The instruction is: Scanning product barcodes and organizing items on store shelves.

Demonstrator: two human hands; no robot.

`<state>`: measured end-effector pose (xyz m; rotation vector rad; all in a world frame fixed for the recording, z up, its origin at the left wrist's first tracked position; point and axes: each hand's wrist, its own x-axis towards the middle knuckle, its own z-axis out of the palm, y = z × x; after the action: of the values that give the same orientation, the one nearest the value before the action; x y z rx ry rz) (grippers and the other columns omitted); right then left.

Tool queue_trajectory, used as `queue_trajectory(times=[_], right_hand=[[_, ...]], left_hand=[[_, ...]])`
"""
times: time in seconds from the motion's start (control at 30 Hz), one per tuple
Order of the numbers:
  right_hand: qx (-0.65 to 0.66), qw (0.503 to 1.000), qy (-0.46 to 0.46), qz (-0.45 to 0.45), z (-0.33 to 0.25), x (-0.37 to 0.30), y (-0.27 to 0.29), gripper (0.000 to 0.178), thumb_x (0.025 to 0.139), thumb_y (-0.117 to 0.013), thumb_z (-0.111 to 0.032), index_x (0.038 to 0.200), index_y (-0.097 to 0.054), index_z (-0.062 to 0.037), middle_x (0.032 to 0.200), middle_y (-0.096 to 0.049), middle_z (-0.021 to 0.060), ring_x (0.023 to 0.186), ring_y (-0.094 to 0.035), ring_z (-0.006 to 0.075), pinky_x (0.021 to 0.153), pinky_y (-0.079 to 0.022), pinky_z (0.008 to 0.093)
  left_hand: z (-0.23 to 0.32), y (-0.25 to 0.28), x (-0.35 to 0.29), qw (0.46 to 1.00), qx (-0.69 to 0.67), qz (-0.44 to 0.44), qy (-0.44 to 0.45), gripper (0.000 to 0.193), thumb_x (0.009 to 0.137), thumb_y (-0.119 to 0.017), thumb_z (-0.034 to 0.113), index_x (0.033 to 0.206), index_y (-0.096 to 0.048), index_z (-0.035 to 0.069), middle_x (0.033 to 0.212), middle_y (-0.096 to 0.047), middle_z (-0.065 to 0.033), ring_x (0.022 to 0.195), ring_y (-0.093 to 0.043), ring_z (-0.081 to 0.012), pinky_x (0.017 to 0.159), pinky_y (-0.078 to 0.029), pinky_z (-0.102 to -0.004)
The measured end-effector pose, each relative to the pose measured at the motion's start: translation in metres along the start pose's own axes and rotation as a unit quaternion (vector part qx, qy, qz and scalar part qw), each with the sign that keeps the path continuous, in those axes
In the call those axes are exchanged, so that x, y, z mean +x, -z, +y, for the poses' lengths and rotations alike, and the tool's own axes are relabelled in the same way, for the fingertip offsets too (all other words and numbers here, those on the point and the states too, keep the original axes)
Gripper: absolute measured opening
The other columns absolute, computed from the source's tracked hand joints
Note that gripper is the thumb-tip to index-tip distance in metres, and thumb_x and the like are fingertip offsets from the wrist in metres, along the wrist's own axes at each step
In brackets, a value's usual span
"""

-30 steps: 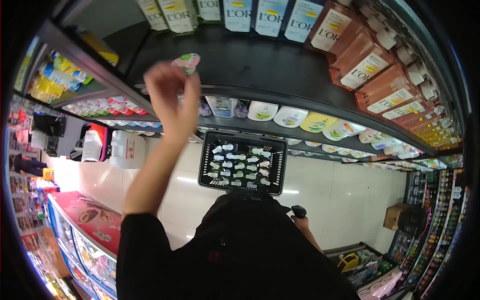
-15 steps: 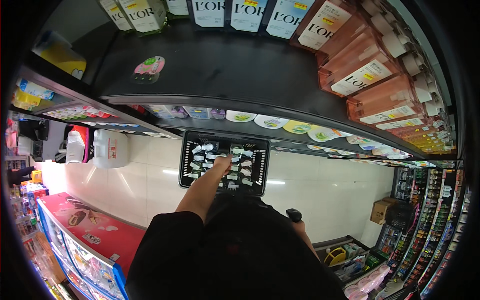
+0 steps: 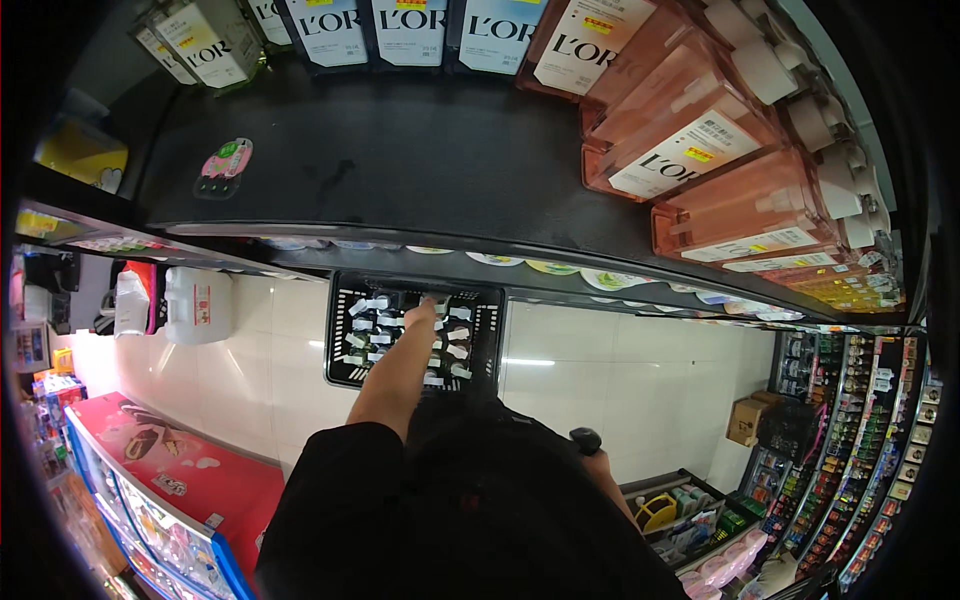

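Observation:
Below the shelf's front edge, a black slotted basket (image 3: 493, 345) holds several bottles with white pump tops (image 3: 374, 304) packed upright in rows. My left hand (image 3: 421, 312) reaches down into its far middle part, among the white pump tops. The fingers look drawn together there, and what they hold, if anything, is hidden. At my right side, my right hand (image 3: 597, 466) is closed round a black handle with a rounded end (image 3: 585, 439); whatever the handle belongs to is out of sight behind my body.
A black shelf (image 3: 400, 180) spans the front, with pink pump bottles (image 3: 700, 150) at its right and a pink-green sticker (image 3: 223, 165). A white jug (image 3: 198, 305) stands left on the tiled floor. A red-topped freezer (image 3: 180, 450) and a crate (image 3: 690, 510) flank me.
My left hand has moved a little toward the basket's far side. Shelf and basket now sit farther left in view, and the shelf bottles look closer. My right hand keeps its grip.

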<state>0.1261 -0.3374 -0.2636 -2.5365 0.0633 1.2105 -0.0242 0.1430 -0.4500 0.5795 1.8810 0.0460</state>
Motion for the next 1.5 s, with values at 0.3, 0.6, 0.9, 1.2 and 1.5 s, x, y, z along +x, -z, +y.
queue_trajectory(times=[0.3,0.6,0.9,1.2,1.5], right_hand=[[-0.004,0.946,0.324,0.007,-0.155,0.017,-0.035,0.045,0.073,-0.083,-0.024,0.107,-0.066,0.0005,0.095,-0.074,0.0169,0.092,-0.073,0.0303,0.079,-0.055,0.0395],[0.257,0.812,0.464,-0.243,-0.314,-0.103,-0.1,0.068,0.066,-0.094,-0.015,0.123,-0.06,0.0016,0.114,-0.069,0.0086,0.103,-0.063,0.0152,0.093,-0.051,0.0329],[0.372,0.725,0.547,-0.194,-0.344,-0.19,-0.113,0.068,0.069,-0.09,-0.005,0.127,-0.055,-0.0013,0.117,-0.064,0.007,0.106,-0.062,0.0175,0.094,-0.051,0.0344],[0.481,0.743,0.423,-0.195,-0.364,-0.266,-0.087,0.055,0.077,-0.082,-0.003,0.126,-0.058,-0.0028,0.113,-0.065,0.0093,0.105,-0.064,0.0198,0.095,-0.052,0.0365],[0.237,0.771,0.516,-0.288,-0.351,-0.315,-0.052,0.057,0.08,-0.082,-0.017,0.129,-0.058,0.001,0.111,-0.067,0.0085,0.09,-0.064,0.014,0.078,-0.052,0.0291]], left_hand=[[0.056,0.141,-0.155,0.926,0.234,-0.091,-0.283,0.05,0.077,-0.07,0.05,0.081,-0.076,0.0,0.073,-0.071,-0.0131,0.071,-0.069,-0.0244,0.07,-0.053,-0.0366],[0.135,0.24,-0.327,0.784,0.414,-0.245,-0.393,0.049,0.079,-0.066,0.042,0.074,-0.07,-0.007,0.066,-0.068,-0.0133,0.062,-0.07,-0.0205,0.062,-0.053,-0.0328],[0.145,0.291,-0.354,0.751,0.347,-0.376,-0.418,0.043,0.088,-0.07,0.041,0.085,-0.069,-0.001,0.072,-0.065,-0.0067,0.065,-0.064,-0.0144,0.061,-0.047,-0.0294],[0.049,0.307,-0.299,0.695,0.069,-0.553,-0.454,0.071,0.082,-0.082,0.019,0.141,-0.049,-0.001,0.12,-0.065,-0.0087,0.113,-0.061,-0.0195,0.105,-0.045,-0.0384],[0.025,0.349,-0.274,0.638,-0.203,-0.692,-0.271,0.104,0.065,-0.08,0.05,0.147,-0.04,-0.001,0.134,-0.058,-0.02,0.117,-0.064,-0.0336,0.097,-0.055,-0.0467]])
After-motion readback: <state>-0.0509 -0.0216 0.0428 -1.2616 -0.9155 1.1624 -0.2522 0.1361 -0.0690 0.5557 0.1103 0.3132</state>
